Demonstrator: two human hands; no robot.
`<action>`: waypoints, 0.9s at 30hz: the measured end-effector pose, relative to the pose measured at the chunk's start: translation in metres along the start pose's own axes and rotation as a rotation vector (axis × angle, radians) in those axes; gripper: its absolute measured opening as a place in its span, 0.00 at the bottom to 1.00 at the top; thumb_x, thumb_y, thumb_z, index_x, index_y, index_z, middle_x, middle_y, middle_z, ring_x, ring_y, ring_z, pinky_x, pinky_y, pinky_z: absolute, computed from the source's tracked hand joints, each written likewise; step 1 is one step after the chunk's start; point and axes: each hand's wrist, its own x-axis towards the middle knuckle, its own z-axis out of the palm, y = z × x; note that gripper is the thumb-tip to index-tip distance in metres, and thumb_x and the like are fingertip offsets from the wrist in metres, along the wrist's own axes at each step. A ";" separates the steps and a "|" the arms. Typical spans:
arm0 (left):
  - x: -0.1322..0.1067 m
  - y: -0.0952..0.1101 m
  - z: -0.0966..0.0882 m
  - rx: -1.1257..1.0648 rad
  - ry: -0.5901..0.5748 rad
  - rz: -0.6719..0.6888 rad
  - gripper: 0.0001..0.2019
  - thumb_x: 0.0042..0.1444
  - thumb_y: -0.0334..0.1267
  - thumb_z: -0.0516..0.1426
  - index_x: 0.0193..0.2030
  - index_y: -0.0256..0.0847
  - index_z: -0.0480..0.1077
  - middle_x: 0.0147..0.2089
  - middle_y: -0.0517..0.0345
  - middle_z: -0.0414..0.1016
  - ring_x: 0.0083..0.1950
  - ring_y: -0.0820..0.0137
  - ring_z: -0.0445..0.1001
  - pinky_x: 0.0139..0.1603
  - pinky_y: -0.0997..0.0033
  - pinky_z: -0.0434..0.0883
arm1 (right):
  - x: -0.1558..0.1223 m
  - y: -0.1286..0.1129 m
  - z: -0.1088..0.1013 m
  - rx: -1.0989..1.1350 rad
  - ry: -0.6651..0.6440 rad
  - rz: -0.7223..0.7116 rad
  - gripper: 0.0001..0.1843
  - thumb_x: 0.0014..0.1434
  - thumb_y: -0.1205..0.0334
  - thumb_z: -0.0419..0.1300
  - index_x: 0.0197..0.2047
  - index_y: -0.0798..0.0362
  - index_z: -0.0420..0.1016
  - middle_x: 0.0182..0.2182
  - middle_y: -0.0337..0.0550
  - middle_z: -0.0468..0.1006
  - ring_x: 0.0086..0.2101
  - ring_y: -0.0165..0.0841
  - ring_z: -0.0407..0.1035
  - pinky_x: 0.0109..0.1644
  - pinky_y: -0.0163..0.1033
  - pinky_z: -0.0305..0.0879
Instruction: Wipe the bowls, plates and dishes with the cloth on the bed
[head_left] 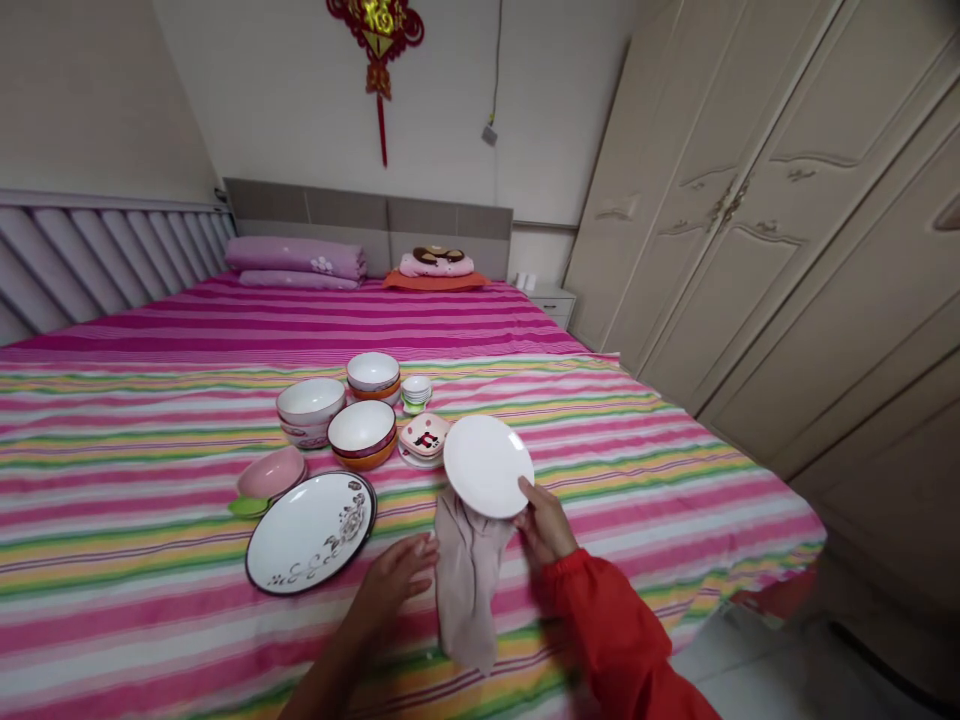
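My right hand, at the end of a red sleeve, grips a plain white plate by its lower right edge. A greyish-pink cloth hangs or lies just below the plate; whether the right hand also holds it is hidden. My left hand is open beside the cloth's left side, its fingers apart and nothing in them. Left of that hand lies a large oval plate with a dark rim and brown flowers. Just behind the white plate's left edge sit small square dishes with a cartoon print.
Stacked bowls stand on the striped bed sheet, with more bowls behind. A pink bowl with a green piece sits left. Small cups are stacked farther back. A wardrobe borders the bed's right side.
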 end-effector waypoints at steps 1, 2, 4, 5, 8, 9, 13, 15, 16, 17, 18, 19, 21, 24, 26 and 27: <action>0.002 -0.002 -0.004 -0.008 0.001 -0.020 0.29 0.43 0.54 0.64 0.48 0.37 0.71 0.53 0.38 0.74 0.56 0.53 0.71 0.52 0.58 0.70 | 0.014 -0.005 0.001 -0.012 0.058 -0.010 0.14 0.49 0.59 0.68 0.24 0.57 0.69 0.12 0.33 0.67 0.12 0.23 0.60 0.12 0.27 0.61; 0.004 -0.002 -0.007 -0.033 -0.001 -0.042 0.28 0.44 0.54 0.64 0.47 0.37 0.71 0.52 0.39 0.75 0.55 0.54 0.72 0.50 0.60 0.71 | 0.028 -0.010 0.001 -0.018 0.089 -0.016 0.12 0.51 0.60 0.67 0.25 0.57 0.69 0.13 0.35 0.69 0.12 0.23 0.61 0.13 0.26 0.61; 0.005 -0.001 -0.011 -0.080 -0.008 -0.076 0.26 0.46 0.53 0.62 0.47 0.37 0.70 0.49 0.40 0.76 0.51 0.57 0.75 0.44 0.63 0.72 | 0.057 -0.018 0.003 -0.026 0.127 -0.018 0.10 0.52 0.62 0.66 0.27 0.57 0.69 0.15 0.37 0.72 0.14 0.25 0.64 0.14 0.26 0.63; 0.005 0.001 -0.011 -0.086 -0.004 -0.089 0.25 0.47 0.53 0.62 0.47 0.37 0.70 0.47 0.41 0.77 0.48 0.58 0.76 0.41 0.65 0.73 | 0.071 -0.022 0.005 -0.029 0.145 -0.015 0.09 0.53 0.63 0.65 0.28 0.57 0.69 0.16 0.38 0.72 0.14 0.25 0.65 0.14 0.26 0.65; 0.005 0.002 -0.012 -0.079 0.007 -0.104 0.23 0.49 0.51 0.62 0.46 0.36 0.71 0.40 0.44 0.79 0.40 0.63 0.78 0.35 0.69 0.72 | 0.110 -0.027 0.010 -0.029 0.217 -0.016 0.06 0.56 0.65 0.62 0.36 0.58 0.70 0.18 0.38 0.74 0.16 0.27 0.67 0.17 0.29 0.69; 0.005 0.001 -0.012 -0.084 0.005 -0.105 0.22 0.49 0.51 0.62 0.46 0.37 0.71 0.38 0.46 0.79 0.39 0.64 0.78 0.33 0.70 0.72 | 0.121 -0.027 0.011 -0.024 0.243 -0.020 0.07 0.57 0.66 0.61 0.39 0.59 0.70 0.19 0.38 0.74 0.17 0.27 0.68 0.19 0.30 0.71; 0.009 -0.007 -0.016 -0.127 -0.014 -0.094 0.21 0.49 0.50 0.62 0.45 0.37 0.72 0.36 0.48 0.79 0.36 0.66 0.77 0.31 0.72 0.71 | 0.154 -0.027 0.018 0.008 0.335 -0.044 0.14 0.59 0.69 0.58 0.48 0.63 0.67 0.29 0.44 0.78 0.22 0.28 0.72 0.26 0.33 0.76; 0.010 -0.011 -0.017 -0.143 -0.024 -0.091 0.20 0.50 0.49 0.61 0.45 0.37 0.72 0.35 0.50 0.78 0.35 0.67 0.77 0.30 0.73 0.70 | 0.164 -0.025 0.019 0.020 0.359 -0.057 0.16 0.59 0.69 0.58 0.50 0.65 0.66 0.33 0.47 0.78 0.25 0.28 0.73 0.29 0.34 0.77; 0.011 -0.011 -0.018 -0.144 -0.026 -0.091 0.20 0.51 0.49 0.61 0.45 0.37 0.71 0.34 0.50 0.78 0.35 0.67 0.77 0.29 0.73 0.69 | 0.166 -0.024 0.020 0.023 0.365 -0.065 0.17 0.58 0.68 0.59 0.51 0.65 0.66 0.35 0.47 0.78 0.26 0.29 0.74 0.30 0.35 0.77; 0.011 -0.011 -0.018 -0.142 -0.026 -0.089 0.19 0.51 0.49 0.61 0.45 0.37 0.71 0.34 0.51 0.78 0.34 0.68 0.77 0.29 0.73 0.69 | 0.168 -0.024 0.020 0.024 0.367 -0.074 0.18 0.58 0.67 0.61 0.51 0.65 0.66 0.36 0.48 0.77 0.28 0.30 0.74 0.31 0.35 0.78; 0.011 -0.011 -0.017 -0.140 -0.025 -0.084 0.19 0.51 0.49 0.61 0.44 0.37 0.71 0.34 0.51 0.78 0.34 0.68 0.77 0.29 0.73 0.69 | 0.168 -0.023 0.020 0.022 0.366 -0.083 0.19 0.57 0.65 0.62 0.50 0.64 0.67 0.36 0.48 0.77 0.30 0.31 0.75 0.32 0.36 0.78; 0.010 -0.010 -0.017 -0.135 -0.025 -0.078 0.19 0.51 0.49 0.61 0.44 0.37 0.71 0.35 0.50 0.78 0.34 0.68 0.77 0.29 0.73 0.69 | 0.167 -0.022 0.020 0.018 0.362 -0.091 0.19 0.57 0.63 0.62 0.50 0.64 0.67 0.37 0.48 0.77 0.31 0.31 0.75 0.34 0.36 0.78; 0.009 -0.009 -0.016 -0.129 -0.022 -0.066 0.20 0.49 0.49 0.62 0.43 0.37 0.71 0.35 0.50 0.78 0.33 0.68 0.77 0.28 0.73 0.69 | 0.163 -0.022 0.020 0.002 0.346 -0.099 0.18 0.58 0.62 0.61 0.48 0.63 0.68 0.35 0.46 0.77 0.33 0.31 0.75 0.36 0.36 0.78; 0.010 -0.008 -0.016 -0.141 -0.021 -0.061 0.21 0.48 0.49 0.63 0.43 0.36 0.70 0.34 0.50 0.78 0.32 0.67 0.77 0.27 0.72 0.70 | 0.145 -0.023 0.020 -0.053 0.299 -0.080 0.12 0.58 0.63 0.61 0.42 0.62 0.70 0.28 0.43 0.77 0.30 0.31 0.75 0.36 0.37 0.77; 0.012 -0.009 -0.017 -0.159 -0.029 -0.055 0.20 0.47 0.48 0.63 0.43 0.36 0.69 0.33 0.50 0.78 0.32 0.67 0.77 0.27 0.72 0.70 | 0.125 -0.019 0.019 -0.109 0.258 -0.066 0.10 0.54 0.62 0.63 0.37 0.61 0.72 0.23 0.41 0.75 0.27 0.32 0.74 0.33 0.37 0.77; 0.012 -0.010 -0.017 -0.170 -0.038 -0.048 0.20 0.47 0.47 0.64 0.43 0.36 0.69 0.33 0.49 0.78 0.32 0.66 0.78 0.27 0.72 0.70 | 0.111 -0.015 0.019 -0.137 0.237 -0.066 0.11 0.52 0.61 0.65 0.35 0.60 0.72 0.22 0.41 0.75 0.27 0.32 0.73 0.32 0.37 0.76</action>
